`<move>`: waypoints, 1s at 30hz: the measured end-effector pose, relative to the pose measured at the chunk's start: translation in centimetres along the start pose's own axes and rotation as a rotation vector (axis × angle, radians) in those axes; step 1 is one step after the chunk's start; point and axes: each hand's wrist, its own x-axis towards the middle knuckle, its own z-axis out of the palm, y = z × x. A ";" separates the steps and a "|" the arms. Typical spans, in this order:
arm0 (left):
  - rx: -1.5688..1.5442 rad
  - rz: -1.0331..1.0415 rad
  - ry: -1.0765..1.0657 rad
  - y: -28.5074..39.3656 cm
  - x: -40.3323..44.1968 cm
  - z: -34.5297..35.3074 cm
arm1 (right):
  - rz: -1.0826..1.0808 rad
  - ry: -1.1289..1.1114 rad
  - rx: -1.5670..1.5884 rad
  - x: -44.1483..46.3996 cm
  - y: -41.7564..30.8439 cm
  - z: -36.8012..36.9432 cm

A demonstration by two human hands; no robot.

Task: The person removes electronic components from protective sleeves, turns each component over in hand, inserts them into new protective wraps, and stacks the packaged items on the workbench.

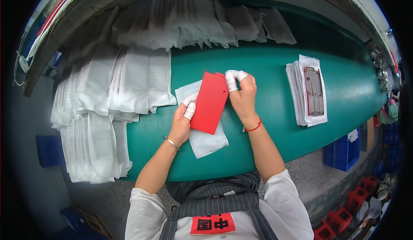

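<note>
My left hand, with white finger cots on the fingers, is closed on the left edge of a flat red panel. The panel is tilted and has a small dark hole near its right edge. At its upper right corner my right hand has its cot-covered fingers bent in against the edge; the exact contact is partly hidden. A bit of red edge shows behind the panel's top. Under the panel a white pouch lies on the green table.
Rows of white pouches fill the table's left side and back. To the right lies a stack of pouches with a grey phone-shaped frame on top. A blue bin stands below the right edge.
</note>
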 end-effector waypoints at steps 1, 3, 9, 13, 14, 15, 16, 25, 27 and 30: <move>0.000 -0.001 -0.001 0.0 0.0 0.0 | 0.126 0.051 0.136 0.0 0.1 0.2; -0.085 0.045 0.028 0.3 0.1 0.2 | 0.268 0.061 0.434 -0.1 -0.4 0.5; -0.044 0.130 0.098 1.6 0.4 -0.3 | 0.319 -0.227 0.702 -0.9 -1.6 1.2; -0.011 0.085 0.033 0.9 0.1 -0.8 | 0.065 -0.201 0.278 -0.2 -1.7 0.5; -0.007 0.098 0.003 0.9 0.1 -0.7 | 0.052 -0.164 0.240 -0.1 -1.9 0.2; -0.010 0.096 -0.013 1.1 0.0 -0.6 | 0.038 -0.127 0.202 -0.1 -2.0 -0.1; -0.012 0.091 -0.021 0.9 -0.1 -0.5 | 0.041 -0.121 0.194 -0.1 -1.7 -0.2; 0.141 0.052 -0.036 0.0 -0.4 -0.4 | 0.250 0.078 0.307 0.0 -0.2 -0.7; 0.179 0.075 0.010 -0.6 -0.2 -0.6 | 0.577 -0.029 0.601 0.2 -0.1 -0.6; 0.000 0.128 0.072 0.2 0.4 -0.3 | 0.763 -0.087 1.005 -0.2 -0.2 0.3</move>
